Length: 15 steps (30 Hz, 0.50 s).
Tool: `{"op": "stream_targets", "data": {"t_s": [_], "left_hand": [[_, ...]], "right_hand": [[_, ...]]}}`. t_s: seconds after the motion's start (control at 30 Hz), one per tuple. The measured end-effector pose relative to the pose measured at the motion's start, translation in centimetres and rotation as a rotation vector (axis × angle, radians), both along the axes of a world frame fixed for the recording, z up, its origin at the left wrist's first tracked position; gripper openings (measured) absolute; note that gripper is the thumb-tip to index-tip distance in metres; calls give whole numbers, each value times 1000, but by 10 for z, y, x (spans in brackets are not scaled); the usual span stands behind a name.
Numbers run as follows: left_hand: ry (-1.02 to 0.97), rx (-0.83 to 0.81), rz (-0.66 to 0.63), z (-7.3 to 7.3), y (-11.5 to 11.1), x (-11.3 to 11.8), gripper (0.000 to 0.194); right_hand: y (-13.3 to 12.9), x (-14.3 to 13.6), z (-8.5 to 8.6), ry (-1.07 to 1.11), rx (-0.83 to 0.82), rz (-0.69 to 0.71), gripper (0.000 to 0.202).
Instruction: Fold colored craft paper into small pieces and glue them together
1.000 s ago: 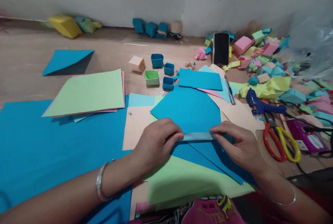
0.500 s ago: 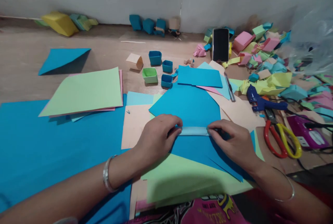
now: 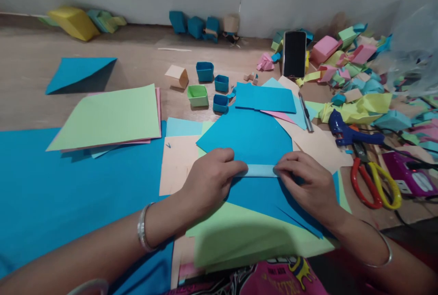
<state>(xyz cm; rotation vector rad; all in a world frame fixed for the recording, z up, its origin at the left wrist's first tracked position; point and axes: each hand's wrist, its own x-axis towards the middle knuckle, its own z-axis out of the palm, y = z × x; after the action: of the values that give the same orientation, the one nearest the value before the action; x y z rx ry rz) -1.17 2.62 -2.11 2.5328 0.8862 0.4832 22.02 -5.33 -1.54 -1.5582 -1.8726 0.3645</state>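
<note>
A narrow light blue paper strip (image 3: 262, 171) lies across blue paper sheets (image 3: 249, 135) in front of me. My left hand (image 3: 214, 178) presses on the strip's left end, its fingers curled and the index finger laid along it. At the right end, my right hand (image 3: 308, 183) pinches the strip between thumb and fingers. Beneath the blue sheets lies light green paper (image 3: 239, 235). A folded blue piece (image 3: 265, 98) sits just beyond the sheets.
Small paper boxes (image 3: 197, 96) stand behind the sheets. To the right are a phone (image 3: 294, 54), a pen (image 3: 306, 112), a blue glue gun (image 3: 352, 134), scissors (image 3: 366, 183) and a purple power box (image 3: 410, 174). Green sheets (image 3: 109, 114) lie left, on large blue paper (image 3: 78, 199).
My left hand's index finger has slid right along the strip and its thumb is now tucked out of sight. The view has shifted slightly.
</note>
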Motion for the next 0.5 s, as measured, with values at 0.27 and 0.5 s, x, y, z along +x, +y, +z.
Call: {"op": "stream_targets", "data": {"t_s": [0.27,0.5], "left_hand": [[100,154,-35,0,-6,2,35],[184,210,-88,6,-8,1,24]], "right_hand": [[0,1,-6,-175,43,79,24],[-1,0,-9,-347,76,83,24]]}}
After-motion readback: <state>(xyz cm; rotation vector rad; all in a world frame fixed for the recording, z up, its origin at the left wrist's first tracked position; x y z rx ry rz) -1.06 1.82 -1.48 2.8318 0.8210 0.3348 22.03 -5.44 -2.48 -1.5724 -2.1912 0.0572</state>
